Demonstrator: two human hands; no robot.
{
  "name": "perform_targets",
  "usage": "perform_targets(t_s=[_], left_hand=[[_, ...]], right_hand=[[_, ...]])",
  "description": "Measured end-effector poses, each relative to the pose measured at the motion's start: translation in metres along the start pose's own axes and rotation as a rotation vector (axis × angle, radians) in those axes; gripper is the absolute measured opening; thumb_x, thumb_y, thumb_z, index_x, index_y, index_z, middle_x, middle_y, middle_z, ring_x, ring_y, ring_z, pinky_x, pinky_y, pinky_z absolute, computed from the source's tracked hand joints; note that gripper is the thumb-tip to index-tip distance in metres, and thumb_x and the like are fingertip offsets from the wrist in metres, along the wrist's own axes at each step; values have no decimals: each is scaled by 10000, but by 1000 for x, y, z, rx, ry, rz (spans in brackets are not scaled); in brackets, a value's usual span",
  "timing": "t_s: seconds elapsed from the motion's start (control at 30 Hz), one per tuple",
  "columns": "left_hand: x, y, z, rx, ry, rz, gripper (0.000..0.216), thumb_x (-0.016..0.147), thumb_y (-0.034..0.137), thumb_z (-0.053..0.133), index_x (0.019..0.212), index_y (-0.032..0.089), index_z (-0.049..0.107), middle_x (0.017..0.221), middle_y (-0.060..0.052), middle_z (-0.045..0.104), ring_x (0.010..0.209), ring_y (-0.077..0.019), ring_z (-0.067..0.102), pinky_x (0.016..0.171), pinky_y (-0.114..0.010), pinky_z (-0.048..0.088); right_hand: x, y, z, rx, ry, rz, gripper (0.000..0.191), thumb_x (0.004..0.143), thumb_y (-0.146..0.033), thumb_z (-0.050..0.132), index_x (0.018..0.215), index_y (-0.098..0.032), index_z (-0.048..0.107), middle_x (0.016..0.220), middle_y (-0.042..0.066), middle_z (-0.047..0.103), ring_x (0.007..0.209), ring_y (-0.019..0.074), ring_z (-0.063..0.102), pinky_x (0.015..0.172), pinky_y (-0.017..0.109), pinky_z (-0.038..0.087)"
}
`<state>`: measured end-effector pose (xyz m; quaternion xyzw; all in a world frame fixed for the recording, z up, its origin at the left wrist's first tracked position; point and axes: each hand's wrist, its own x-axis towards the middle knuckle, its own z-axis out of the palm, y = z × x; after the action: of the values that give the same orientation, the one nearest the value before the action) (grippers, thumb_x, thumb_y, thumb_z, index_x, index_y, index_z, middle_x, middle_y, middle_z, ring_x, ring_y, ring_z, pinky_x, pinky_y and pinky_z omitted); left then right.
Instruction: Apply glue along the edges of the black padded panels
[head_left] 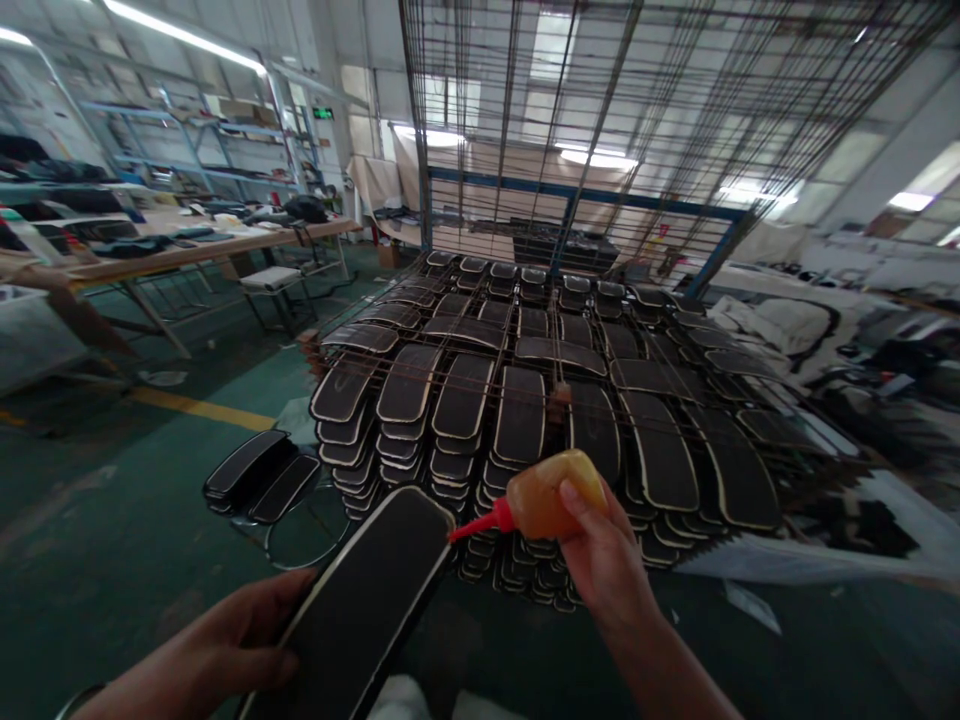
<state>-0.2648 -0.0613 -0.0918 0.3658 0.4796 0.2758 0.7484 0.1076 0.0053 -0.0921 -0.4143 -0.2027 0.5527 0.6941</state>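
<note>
From my remote seat I judge this one dark panel (pixel 367 600) to be partway through its handling: the red nozzle (pixel 480 522) is at the pale rim near its far right corner, though I can't tell whether the tip actually touches or whether any liquid is coming out. The pale line runs along the edges I can see, but I can't make out which stretch, if any, is freshly coated, so I won't call the panel finished. Beyond it, many similar panels (pixel 521 410) sit in layers among the thin bars of the rack (pixel 645 200), and a small pile of panels (pixel 247 465) lies off to the left; whether those are done or waiting, I can't say from here. As for the pose, my left hand (pixel 225 640) comes in from the lower left and grips the panel by its left edge, thumb over the top face, other fingers mostly out of sight, with the far end angled up and away from me. My right hand (pixel 604 550) reaches up from the lower right, closed around the squeeze bottle (pixel 551 495) of amber liquid, thumb against its near side, nozzle aimed left and slightly downward.
</note>
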Motion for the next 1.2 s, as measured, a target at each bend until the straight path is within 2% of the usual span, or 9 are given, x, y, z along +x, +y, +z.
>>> perform_targets(t_s=[0.23, 0.4, 0.5, 0.67, 0.87, 1.0, 1.1, 1.2], left_hand=[[6, 4, 21, -93, -155, 5, 478, 768, 280, 898, 1225, 408, 840, 1212, -20, 877, 1144, -376, 797, 997, -459, 630], [7, 8, 32, -127, -199, 1, 480, 822, 270, 871, 1294, 344, 815, 1230, -66, 870, 1139, -364, 801, 1004, -451, 624], [8, 11, 39, -136, -168, -8, 463, 805, 265, 887, 1259, 334, 829, 1215, -61, 874, 1095, -344, 816, 965, -423, 644], [9, 22, 52, -202, -107, -16, 370, 773, 243, 910, 1138, 291, 869, 1146, -63, 890, 1001, -308, 838, 919, -386, 667], [11, 26, 58, -265, 1, -21, 380, 716, 175, 916, 1089, 227, 858, 1086, -79, 897, 943, -299, 849, 848, -358, 685], [14, 26, 61, -280, 71, -32, 420, 678, 164, 924, 1086, 181, 824, 1056, -95, 897, 902, -295, 851, 808, -353, 691], [15, 28, 64, -289, 118, -38, 425, 662, 147, 922, 1068, 162, 800, 1024, -105, 896, 864, -292, 853, 770, -345, 694], [13, 29, 66, -298, 151, -37, 441, 649, 132, 909, 1071, 140, 779, 997, -119, 894, 827, -291, 853, 740, -341, 695]], right_hand=[[-4, 0, 1, 16, 60, 20, 607, 472, -431, 1113, 984, -258, 837, 922, 20, 790, 790, 192, 721, 629, 243, 613], [-10, 1, 2, 10, 78, 36, 635, 453, -414, 1117, 994, -245, 831, 934, 18, 790, 805, 183, 719, 659, 233, 611], [-14, 2, 4, 10, 80, 47, 640, 441, -412, 1116, 995, -261, 834, 939, 10, 793, 822, 185, 725, 681, 239, 619], [-21, 4, 4, -11, 9, 43, 588, 468, -416, 1112, 978, -292, 847, 929, 7, 799, 835, 187, 745, 711, 231, 630], [-32, 10, -9, -75, -198, -54, 460, 708, -389, 1032, 1115, -336, 825, 1023, 4, 804, 885, 162, 756, 771, 211, 628], [-41, 9, -14, -151, -331, -52, 476, 801, -385, 970, 1233, -348, 773, 1131, 35, 791, 973, 227, 763, 833, 309, 640], [-52, 5, -12, -166, -347, 11, 530, 819, -391, 949, 1300, -343, 732, 1160, 68, 784, 1014, 282, 754, 874, 393, 624], [-63, -1, -10, -158, -356, 44, 579, 785, -421, 969, 1303, -340, 723, 1164, 77, 781, 996, 292, 749, 843, 400, 615]])
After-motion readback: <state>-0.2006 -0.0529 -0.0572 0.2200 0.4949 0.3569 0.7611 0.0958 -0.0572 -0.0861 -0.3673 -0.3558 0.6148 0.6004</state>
